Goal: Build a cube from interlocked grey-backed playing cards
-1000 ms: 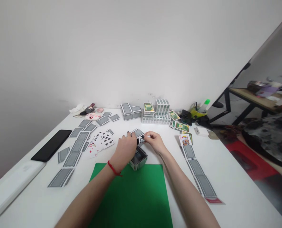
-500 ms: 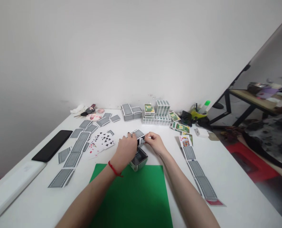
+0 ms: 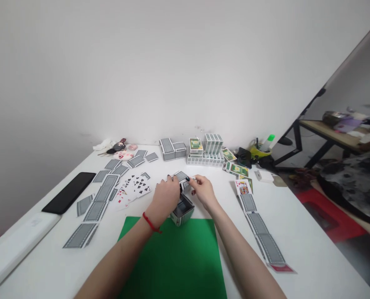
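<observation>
Both my hands meet over a small open-topped box built from grey-backed playing cards at the far edge of a green mat. My left hand, with a red string at the wrist, curls its fingers over the box's far side and touches a grey-backed card held above it. My right hand pinches the same card from the right with closed fingers. The card lies tilted across the box's top rim.
Rows of grey-backed cards lie left and right. Face-up cards are fanned at the left. Card decks and boxes stand at the back. A black phone and a white bar lie at the left edge.
Both hands stay at the card box with only tiny shifts of the fingers. The view has dropped slightly.
</observation>
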Available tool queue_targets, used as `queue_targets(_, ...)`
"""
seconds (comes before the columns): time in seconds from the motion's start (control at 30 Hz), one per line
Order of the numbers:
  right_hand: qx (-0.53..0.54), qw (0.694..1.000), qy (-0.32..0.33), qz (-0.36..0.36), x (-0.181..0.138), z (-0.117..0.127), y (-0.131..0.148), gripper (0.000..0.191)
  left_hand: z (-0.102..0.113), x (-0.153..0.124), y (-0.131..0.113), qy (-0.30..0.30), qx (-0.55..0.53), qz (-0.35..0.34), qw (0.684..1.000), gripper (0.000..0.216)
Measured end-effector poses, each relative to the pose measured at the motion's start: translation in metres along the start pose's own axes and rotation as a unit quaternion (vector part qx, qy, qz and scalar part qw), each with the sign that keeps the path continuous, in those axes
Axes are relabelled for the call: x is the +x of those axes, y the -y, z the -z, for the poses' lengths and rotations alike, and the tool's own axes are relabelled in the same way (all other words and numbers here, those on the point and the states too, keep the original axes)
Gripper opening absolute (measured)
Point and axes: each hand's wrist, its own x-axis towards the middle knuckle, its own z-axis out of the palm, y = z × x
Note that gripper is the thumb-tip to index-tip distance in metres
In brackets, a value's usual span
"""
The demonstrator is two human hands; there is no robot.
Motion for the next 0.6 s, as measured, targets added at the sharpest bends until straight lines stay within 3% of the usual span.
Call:
queue_targets(0.17, 0.107, 0.986, 0.104, -0.076, -0.0019, 0.0061, 0.0073, 0.038, 0.001, -0.0012, -0.0028, 0.001, -0.004, 0.011, 1.0, 0.027)
queue_targets(0.6, 0.053, 0.991, 0.045, -0.117, 0.0022, 0.0025, 0.0001, 0.037, 0.0, -0.0014, -0.0049, 0.014, 0.019, 0.015, 1.0, 0.03)
